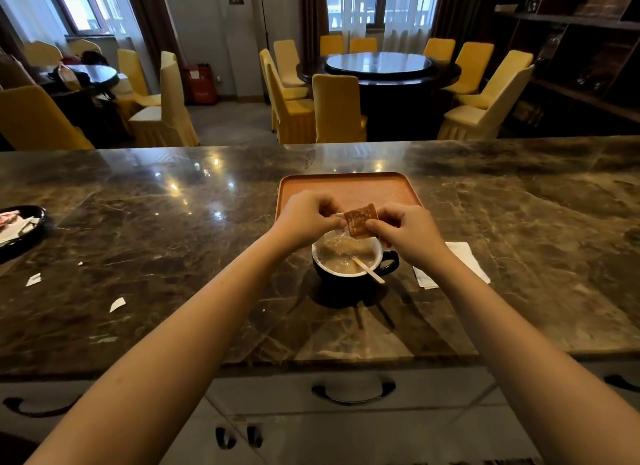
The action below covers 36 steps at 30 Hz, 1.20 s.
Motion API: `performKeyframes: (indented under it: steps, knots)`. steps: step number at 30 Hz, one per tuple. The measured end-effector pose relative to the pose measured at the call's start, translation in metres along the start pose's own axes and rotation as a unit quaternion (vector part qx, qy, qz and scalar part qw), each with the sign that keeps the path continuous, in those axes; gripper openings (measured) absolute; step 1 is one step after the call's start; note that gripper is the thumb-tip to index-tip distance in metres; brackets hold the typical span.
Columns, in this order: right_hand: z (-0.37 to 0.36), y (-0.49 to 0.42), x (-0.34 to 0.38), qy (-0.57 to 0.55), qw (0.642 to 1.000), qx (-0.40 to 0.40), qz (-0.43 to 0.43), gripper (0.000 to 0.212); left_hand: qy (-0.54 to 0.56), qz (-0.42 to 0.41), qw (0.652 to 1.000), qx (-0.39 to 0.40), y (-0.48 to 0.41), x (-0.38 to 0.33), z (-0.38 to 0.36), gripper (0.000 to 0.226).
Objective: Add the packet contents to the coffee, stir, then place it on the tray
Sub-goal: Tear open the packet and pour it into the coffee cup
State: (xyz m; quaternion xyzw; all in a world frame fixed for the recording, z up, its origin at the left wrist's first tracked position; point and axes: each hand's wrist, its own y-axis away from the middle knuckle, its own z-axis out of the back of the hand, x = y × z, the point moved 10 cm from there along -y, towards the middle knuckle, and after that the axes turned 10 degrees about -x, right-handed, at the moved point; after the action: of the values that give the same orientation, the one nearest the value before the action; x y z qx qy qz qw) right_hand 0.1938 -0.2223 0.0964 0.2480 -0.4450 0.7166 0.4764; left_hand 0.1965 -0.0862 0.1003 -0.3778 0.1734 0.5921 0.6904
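Note:
A small brown packet [360, 219] is pinched between both hands just above the cup. My left hand [306, 216] grips its left end and my right hand [408, 234] grips its lower right side. Below it stands a dark cup [346, 277] with a white inside, filled with light brown coffee. A wooden stir stick [369, 270] leans in the cup, its end over the near rim. The cup's handle points right. Behind the hands lies an orange tray [349, 185] on the marble counter, partly hidden by them.
A white napkin [464, 256] lies to the right of the cup. At the far left stands a black dish [20, 227] with packets. Torn paper scraps [117, 304] lie on the counter [519, 222] at the left. Chairs and tables stand beyond it.

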Motion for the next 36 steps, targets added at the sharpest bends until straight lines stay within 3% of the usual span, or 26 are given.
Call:
performKeyframes:
  steps: [9, 14, 18, 25, 29, 36]
  knots:
    - [0.001, 0.001, -0.010, -0.025, 0.999, -0.003, -0.026, 0.006, 0.002, -0.005, 1.000, -0.002, -0.001, -0.001, -0.001, 0.020]
    - [0.004, 0.007, -0.021, -0.135, 0.985, -0.020, -0.104, 0.009, 0.051, 0.010, 0.998, -0.037, -0.001, 0.000, 0.007, 0.003]
    - [-0.002, 0.013, -0.023, -0.198, 0.969, 0.005, -0.145, 0.013, 0.069, 0.019, 0.996, -0.051, 0.000, -0.001, 0.010, 0.003]
    - [0.016, 0.002, 0.000, -0.055, 0.997, -0.021, -0.053, 0.025, -0.002, -0.037, 0.997, -0.067, -0.005, -0.026, 0.019, 0.009]
    - [0.020, -0.003, 0.026, -0.037, 0.999, 0.003, 0.015, 0.018, -0.035, -0.081, 0.994, -0.070, -0.005, -0.043, 0.027, 0.017]
    - [0.013, 0.000, 0.026, -0.156, 0.986, -0.014, -0.057, 0.014, 0.048, -0.046, 0.995, -0.080, 0.003, -0.039, 0.043, 0.018]
